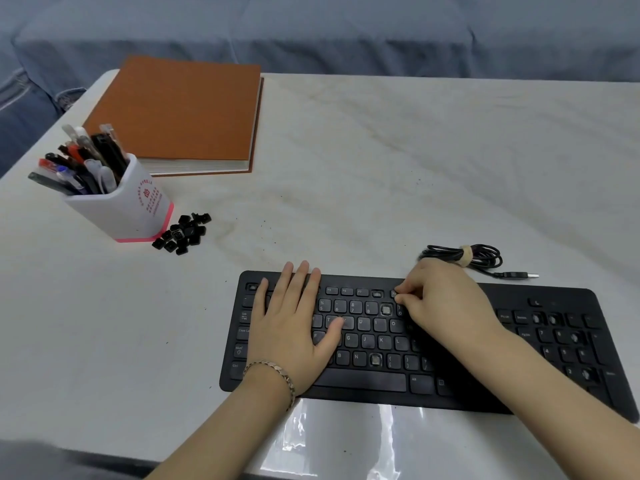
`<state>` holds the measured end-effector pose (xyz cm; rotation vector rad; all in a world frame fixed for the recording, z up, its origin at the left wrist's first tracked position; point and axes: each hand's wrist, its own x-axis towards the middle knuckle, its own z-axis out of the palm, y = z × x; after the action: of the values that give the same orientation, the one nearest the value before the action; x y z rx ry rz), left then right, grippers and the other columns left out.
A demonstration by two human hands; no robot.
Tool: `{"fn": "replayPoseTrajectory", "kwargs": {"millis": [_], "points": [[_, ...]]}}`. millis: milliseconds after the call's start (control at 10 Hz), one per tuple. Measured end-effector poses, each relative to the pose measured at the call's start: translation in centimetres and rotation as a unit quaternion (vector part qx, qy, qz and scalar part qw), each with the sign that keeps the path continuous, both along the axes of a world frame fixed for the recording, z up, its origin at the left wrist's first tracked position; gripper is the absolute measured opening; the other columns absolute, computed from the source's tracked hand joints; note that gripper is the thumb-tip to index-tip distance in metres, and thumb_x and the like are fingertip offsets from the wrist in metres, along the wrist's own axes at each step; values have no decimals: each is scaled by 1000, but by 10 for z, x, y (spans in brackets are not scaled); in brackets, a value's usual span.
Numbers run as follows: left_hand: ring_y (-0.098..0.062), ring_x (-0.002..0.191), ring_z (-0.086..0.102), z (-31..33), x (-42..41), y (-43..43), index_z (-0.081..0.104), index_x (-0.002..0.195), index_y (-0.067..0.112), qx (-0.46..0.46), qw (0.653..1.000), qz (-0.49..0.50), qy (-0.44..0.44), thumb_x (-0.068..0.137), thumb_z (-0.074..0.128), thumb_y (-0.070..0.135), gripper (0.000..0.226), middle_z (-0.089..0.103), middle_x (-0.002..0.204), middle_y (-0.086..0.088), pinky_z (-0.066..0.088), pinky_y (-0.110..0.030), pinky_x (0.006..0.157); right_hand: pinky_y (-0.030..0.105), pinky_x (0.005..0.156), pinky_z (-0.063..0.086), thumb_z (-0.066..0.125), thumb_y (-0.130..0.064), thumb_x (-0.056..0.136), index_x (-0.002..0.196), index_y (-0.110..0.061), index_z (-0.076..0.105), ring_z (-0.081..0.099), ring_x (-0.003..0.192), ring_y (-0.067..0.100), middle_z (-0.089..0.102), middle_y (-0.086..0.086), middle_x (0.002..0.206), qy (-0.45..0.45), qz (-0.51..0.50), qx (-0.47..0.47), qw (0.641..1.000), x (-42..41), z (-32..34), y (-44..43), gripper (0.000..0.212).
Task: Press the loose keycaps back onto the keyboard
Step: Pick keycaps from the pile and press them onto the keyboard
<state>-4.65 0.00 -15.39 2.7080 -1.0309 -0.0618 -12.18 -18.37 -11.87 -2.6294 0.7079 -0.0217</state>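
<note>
At the far left of the pale marble-patterned tabletop stands a white square pen holder with a pink base, crammed with pens. Behind it lies a closed orange-brown hardcover notebook. Just beside the holder's pink base sits a small heap of loose black plastic keycaps. They are tumbled at all angles, some lying upside down, and well apart from the keyboard.

The flat black full-size keyboard lies near the table's front edge, right of centre. Most keys are in place with pale lettering. Several sockets are bare and show pale switch stubs: one in the number row, one in the bottom letter row, and a few among the keys at the right end.

The left hand, with a metal chain bracelet at its wrist, rests flat on the keyboard's left half, fingers straight and holding nothing. The right hand hovers over the middle of the upper rows. Its fingers are curled, the thumb and forefinger tips close together at the function-row edge. Whether a keycap sits between them cannot be told.

Behind the keyboard lies its coiled black cable, bound with a tan tie, and the USB plug points right. A glossy plastic sheet lies in front of the keyboard.
</note>
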Motion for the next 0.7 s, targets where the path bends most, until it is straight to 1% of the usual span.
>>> {"fn": "replayPoseTrajectory", "kwargs": {"millis": [100,200,300,400,500,600,700], "points": [[-25,133,38,0,0,0,50,133,12,-4,1000,-1,-3,82,33,52,67,47,140,-5,14,-42,108,23,56,31,58,-20,84,87,-13,66,53,87,19,54,-1,99,24,79,-158,984,-5,-1,13,11],[-25,133,38,-1,0,0,50,133,12,-8,1000,0,-5,82,33,52,67,47,140,-5,14,-42,108,19,41,23,83,-5,45,51,-6,55,53,55,23,54,6,65,-3,108,-215,971,-9,3,20,29],[-26,132,40,-2,0,0,51,132,11,-13,1000,-1,-5,82,34,52,66,48,139,-6,15,-42,108,26,44,41,81,-11,59,60,-1,62,56,57,27,58,11,68,-77,118,-203,969,-18,-5,21,22],[-27,131,41,-2,0,0,52,131,10,-16,1000,-5,-8,82,34,51,66,49,138,-6,15,-42,108,30,54,48,76,-13,67,72,2,67,60,69,30,62,14,79,-96,107,-168,975,-23,-14,20,18],[-23,135,35,-2,0,-1,49,134,12,-21,1000,-7,4,82,31,53,68,45,141,-5,11,-40,110,35,71,53,75,-10,71,85,-1,72,63,79,32,64,18,93,-128,74,-102,984,-32,-22,13,16],[-3,138,3,-5,2,1,33,143,22,-32,999,-11,22,83,23,60,72,24,152,6,-7,-31,113,38,79,51,75,-9,72,90,-7,74,65,89,30,67,14,101,-130,32,-57,989,-32,-22,12,18],[4,136,2,-6,7,4,36,141,25,-92,994,-28,57,89,34,49,56,23,150,13,-12,-20,110,35,87,46,66,-13,82,100,-7,70,60,99,28,66,8,104,-121,14,-44,992,-22,-19,13,20]]}}
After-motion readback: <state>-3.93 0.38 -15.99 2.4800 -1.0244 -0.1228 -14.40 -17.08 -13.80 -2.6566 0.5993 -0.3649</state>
